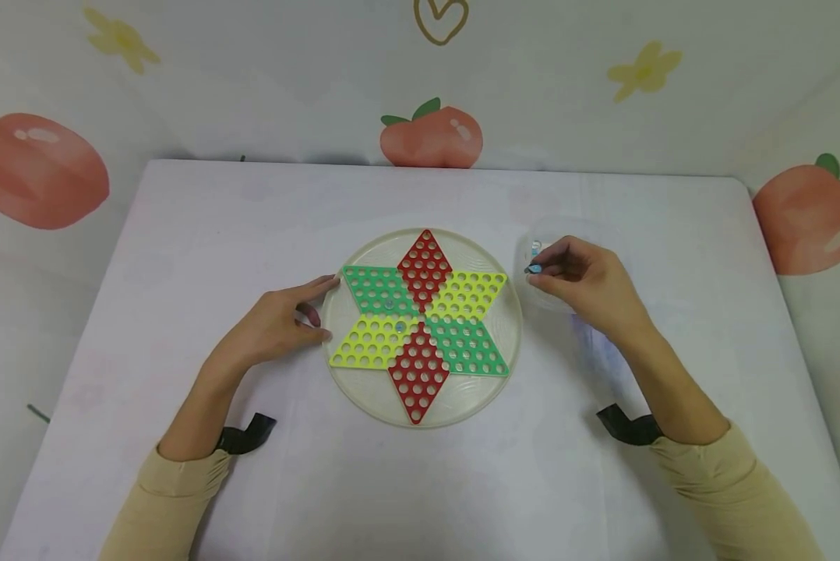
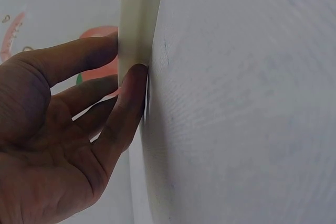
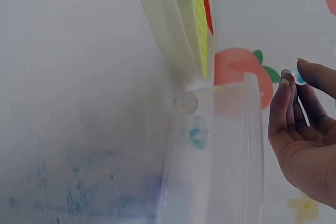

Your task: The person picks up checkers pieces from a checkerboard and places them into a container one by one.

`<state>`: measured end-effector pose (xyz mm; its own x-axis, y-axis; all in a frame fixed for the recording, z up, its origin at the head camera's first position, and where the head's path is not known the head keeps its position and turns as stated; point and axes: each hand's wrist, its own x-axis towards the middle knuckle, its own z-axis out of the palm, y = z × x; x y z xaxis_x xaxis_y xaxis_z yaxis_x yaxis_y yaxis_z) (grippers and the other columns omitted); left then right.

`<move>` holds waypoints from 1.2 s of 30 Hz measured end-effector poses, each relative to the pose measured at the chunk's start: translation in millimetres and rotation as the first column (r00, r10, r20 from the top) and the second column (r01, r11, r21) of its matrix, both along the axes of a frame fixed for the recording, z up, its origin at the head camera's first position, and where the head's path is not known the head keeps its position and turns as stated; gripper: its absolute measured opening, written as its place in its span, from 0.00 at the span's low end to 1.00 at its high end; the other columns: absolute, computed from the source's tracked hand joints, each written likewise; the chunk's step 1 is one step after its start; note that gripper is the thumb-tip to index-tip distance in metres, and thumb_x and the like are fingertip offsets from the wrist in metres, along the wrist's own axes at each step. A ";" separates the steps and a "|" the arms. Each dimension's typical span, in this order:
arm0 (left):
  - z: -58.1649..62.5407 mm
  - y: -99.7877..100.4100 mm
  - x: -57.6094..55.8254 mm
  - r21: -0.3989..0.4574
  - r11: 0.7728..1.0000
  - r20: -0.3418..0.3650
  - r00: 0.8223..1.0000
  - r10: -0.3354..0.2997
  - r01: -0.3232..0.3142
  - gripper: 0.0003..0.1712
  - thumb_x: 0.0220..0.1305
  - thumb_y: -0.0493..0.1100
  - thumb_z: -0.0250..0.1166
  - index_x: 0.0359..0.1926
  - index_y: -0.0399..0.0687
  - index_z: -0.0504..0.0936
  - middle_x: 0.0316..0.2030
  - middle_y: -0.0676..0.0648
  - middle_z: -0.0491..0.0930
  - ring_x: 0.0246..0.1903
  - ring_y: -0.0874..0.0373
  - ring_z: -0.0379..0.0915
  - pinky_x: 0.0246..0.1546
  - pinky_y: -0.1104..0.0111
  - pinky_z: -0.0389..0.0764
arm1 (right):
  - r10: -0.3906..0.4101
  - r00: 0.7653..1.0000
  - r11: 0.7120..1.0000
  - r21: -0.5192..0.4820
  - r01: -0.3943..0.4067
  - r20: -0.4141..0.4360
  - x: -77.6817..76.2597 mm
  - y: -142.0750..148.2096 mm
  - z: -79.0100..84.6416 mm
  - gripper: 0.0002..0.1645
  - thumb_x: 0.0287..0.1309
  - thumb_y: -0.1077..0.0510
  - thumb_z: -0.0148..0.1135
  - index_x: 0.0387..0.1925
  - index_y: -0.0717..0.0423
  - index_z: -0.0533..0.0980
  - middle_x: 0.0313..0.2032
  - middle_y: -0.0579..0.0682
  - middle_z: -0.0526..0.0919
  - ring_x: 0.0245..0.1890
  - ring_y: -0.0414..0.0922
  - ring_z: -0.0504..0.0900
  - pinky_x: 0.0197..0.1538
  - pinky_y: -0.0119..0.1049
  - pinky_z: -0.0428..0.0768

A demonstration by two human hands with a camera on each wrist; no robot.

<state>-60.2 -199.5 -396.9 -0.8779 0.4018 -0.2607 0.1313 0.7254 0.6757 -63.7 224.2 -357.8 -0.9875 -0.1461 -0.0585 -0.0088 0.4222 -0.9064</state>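
A round Chinese checkers board (image 1: 455, 401) with a red, green and yellow star lies flat in the middle of the table. My left hand (image 1: 283, 319) touches its left rim with thumb and fingertips, the fingers spread and fairly straight. Two clear marbles sit in its holes, one marble (image 1: 389, 305) on green, another marble (image 1: 400, 327) on yellow. To the right of the board, my right hand (image 1: 588, 284) pinches a blue-and-clear marble (image 3: 300, 75) between thumb and fingertips. It is raised over a clear plastic container (image 3: 236, 129), partly hidden by this hand in the head view.
Inside the container, a bluish marble (image 3: 197, 135) shows through the wall, with a paler marble (image 3: 186, 103) near its corner. A white cloth covers the table (image 1: 364, 499). Behind the table's far edge is a wall (image 1: 280, 78) printed with fruit and flowers.
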 end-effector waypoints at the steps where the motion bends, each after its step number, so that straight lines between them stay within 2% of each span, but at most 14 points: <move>1: 0.0 -0.1 -0.1 0.001 1.000 0.001 1.000 -0.001 0.001 0.45 0.55 0.36 0.74 0.73 0.46 0.65 0.57 0.39 0.78 0.32 0.56 0.78 0.35 0.65 0.77 | -0.009 1.000 1.000 0.008 0.009 0.007 -0.8 2.0 -0.5 0.14 0.57 0.61 0.72 0.43 0.61 0.79 0.39 0.48 0.84 0.37 0.41 0.82 0.40 0.26 0.80; 10: -1.5 -1.7 -0.1 0.012 1.000 0.008 1.000 -0.003 0.003 0.45 0.55 0.36 0.74 0.73 0.47 0.65 0.65 0.39 0.71 0.31 0.57 0.78 0.35 0.66 0.77 | -0.078 0.997 0.993 0.086 0.076 0.013 -7.0 20.2 -4.3 0.15 0.58 0.56 0.72 0.44 0.59 0.80 0.37 0.46 0.83 0.36 0.40 0.81 0.38 0.25 0.78; 13: -1.9 -2.1 -0.1 0.010 1.000 0.010 1.000 0.000 0.000 0.46 0.55 0.36 0.74 0.73 0.47 0.65 0.63 0.39 0.74 0.31 0.57 0.78 0.35 0.66 0.77 | -0.087 0.996 0.993 0.079 0.086 0.005 -8.8 25.4 -6.4 0.17 0.59 0.56 0.72 0.46 0.60 0.80 0.38 0.45 0.84 0.37 0.39 0.81 0.39 0.24 0.78; 16: -2.1 -2.4 0.4 0.013 1.000 0.016 1.000 0.005 -0.005 0.46 0.55 0.36 0.74 0.73 0.47 0.65 0.52 0.39 0.80 0.31 0.57 0.79 0.36 0.66 0.77 | -0.092 0.996 0.993 0.075 0.091 0.004 -10.9 28.5 -8.7 0.18 0.59 0.55 0.71 0.48 0.60 0.81 0.39 0.44 0.85 0.38 0.39 0.82 0.41 0.23 0.78; 20: -2.9 -2.7 0.5 0.013 1.000 0.010 1.000 0.004 -0.004 0.46 0.54 0.36 0.74 0.73 0.46 0.65 0.43 0.41 0.83 0.31 0.57 0.79 0.35 0.66 0.77 | -0.105 0.994 0.988 0.111 0.103 0.011 -15.0 30.9 -11.1 0.17 0.59 0.54 0.71 0.47 0.59 0.82 0.38 0.42 0.85 0.38 0.38 0.82 0.41 0.23 0.77; 23: -3.3 -2.1 0.0 0.014 1.000 -0.001 1.000 -0.002 0.002 0.45 0.54 0.35 0.74 0.73 0.46 0.66 0.51 0.40 0.81 0.31 0.57 0.79 0.35 0.67 0.78 | -0.126 0.992 0.980 0.158 0.121 0.028 -19.5 32.2 -11.7 0.17 0.59 0.53 0.71 0.46 0.58 0.82 0.36 0.40 0.84 0.37 0.37 0.81 0.40 0.24 0.76; 27: -3.5 -1.3 -0.6 0.014 1.000 -0.008 1.000 -0.004 0.004 0.45 0.54 0.35 0.74 0.73 0.46 0.66 0.58 0.39 0.77 0.31 0.57 0.79 0.35 0.67 0.78 | -0.149 0.987 0.969 0.209 0.132 0.066 -26.6 32.7 -13.0 0.19 0.59 0.52 0.71 0.47 0.60 0.80 0.35 0.40 0.83 0.36 0.35 0.80 0.37 0.25 0.75; 36: -7.0 -2.0 -0.1 0.000 1.000 -0.001 1.000 0.004 -0.004 0.46 0.54 0.35 0.74 0.73 0.48 0.65 0.52 0.41 0.80 0.31 0.57 0.78 0.35 0.66 0.77 | -0.165 0.979 0.946 0.300 0.122 0.121 -38.0 28.6 -20.1 0.18 0.59 0.57 0.69 0.47 0.63 0.79 0.38 0.49 0.82 0.38 0.41 0.77 0.36 0.25 0.74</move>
